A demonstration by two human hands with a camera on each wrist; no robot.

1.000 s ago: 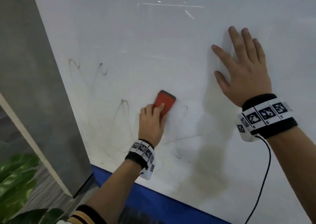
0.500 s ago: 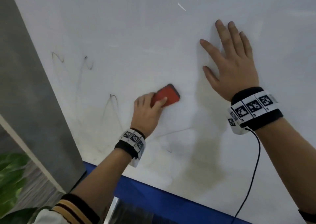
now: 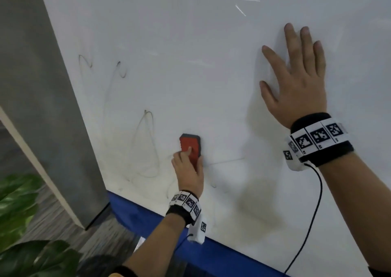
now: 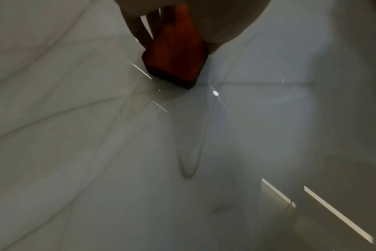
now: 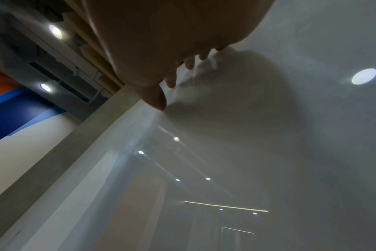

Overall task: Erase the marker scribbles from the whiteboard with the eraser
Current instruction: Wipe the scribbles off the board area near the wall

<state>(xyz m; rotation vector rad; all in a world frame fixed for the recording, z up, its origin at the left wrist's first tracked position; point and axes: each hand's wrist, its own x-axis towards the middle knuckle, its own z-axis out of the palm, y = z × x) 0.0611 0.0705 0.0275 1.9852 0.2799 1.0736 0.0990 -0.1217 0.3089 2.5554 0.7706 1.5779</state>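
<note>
A red eraser [image 3: 190, 146] with a dark felt base lies flat against the whiteboard [image 3: 190, 65], low and left of centre. My left hand [image 3: 188, 168] grips it from below, fingers curled over its lower half. The left wrist view shows the eraser [image 4: 176, 56] held between fingers and thumb, its felt on the board. Faint scribbles [image 3: 146, 145] loop to its left, with small dark marks [image 3: 121, 70] higher up and a thin line [image 3: 226, 161] running right. My right hand [image 3: 296, 82] lies flat on the board at upper right, fingers straight and spread; its fingers [image 5: 170, 79] touch the surface.
A grey pillar [image 3: 42, 107] borders the board's left edge. A blue band [image 3: 148, 219] runs under the board's lower edge. Green plant leaves [image 3: 19, 202] fill the lower left corner. A black cable [image 3: 313, 213] hangs from my right wristband.
My left hand has slid the eraser down and to the left and turned it upright. The short stroke right of the eraser's earlier spot is gone. My right hand stays flat on the board.
</note>
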